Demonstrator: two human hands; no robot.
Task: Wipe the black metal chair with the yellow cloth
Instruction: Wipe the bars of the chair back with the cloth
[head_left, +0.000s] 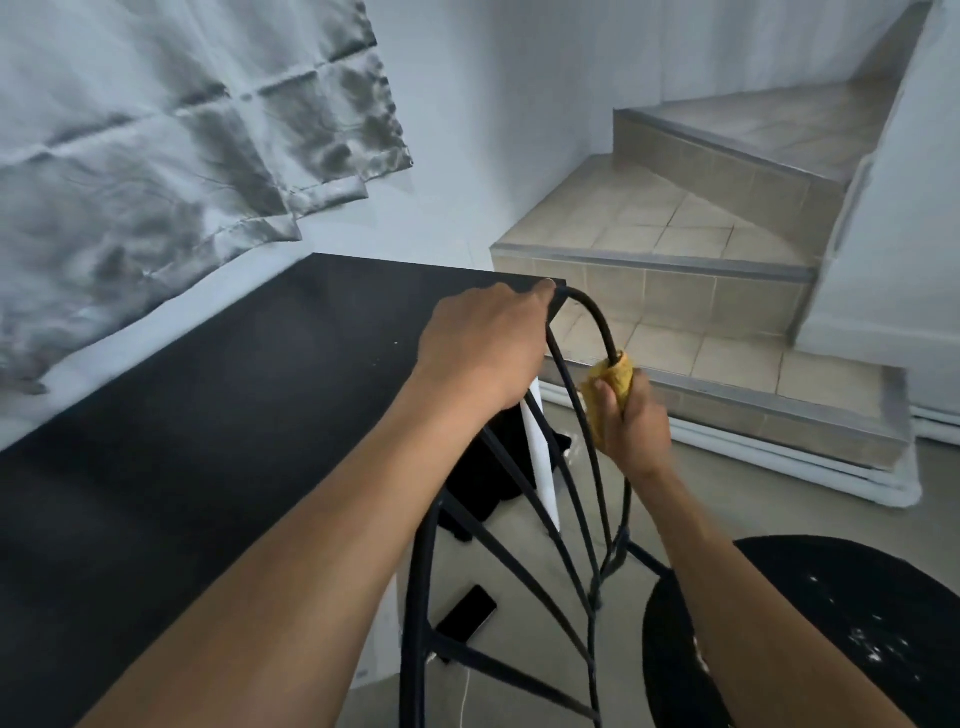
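— Where is the chair?
— The chair (417, 571) stands close in front, just right of the black table (208, 415). Its curved back of thin black metal rods is on the near side. Its round seat (831, 623) shows low on the right, black with white specks.

— What is the left hand doing?
— The left hand (483, 348) is on top of the back's arch, by the table's far right corner. Its fingers curl over the rod and grip it.

— And the right?
— The right hand (631, 421) is lower and further right on the same outer rod. It is closed round the yellow cloth (610, 384), which is wrapped about the rod. The thumb presses the cloth from the near side, and the rod comes out of the top of the bundle.

— So the cloth touches the frame?
— Yes, it sits on the right side of the arch, just below the bend.

— Anything else around?
— A phone (466, 616) lies on the floor (753, 499) by the table's near edge, seen through the rods, with a thin white cable (464, 696) near it. A dark heap (488, 467) sits beside the white table leg (540, 457); it may be a bag or clothing, but the shade makes it hard to say. Tiled stairs (675, 234) rise at the far right. A creased grey sheet (156, 156) hangs on the far left.
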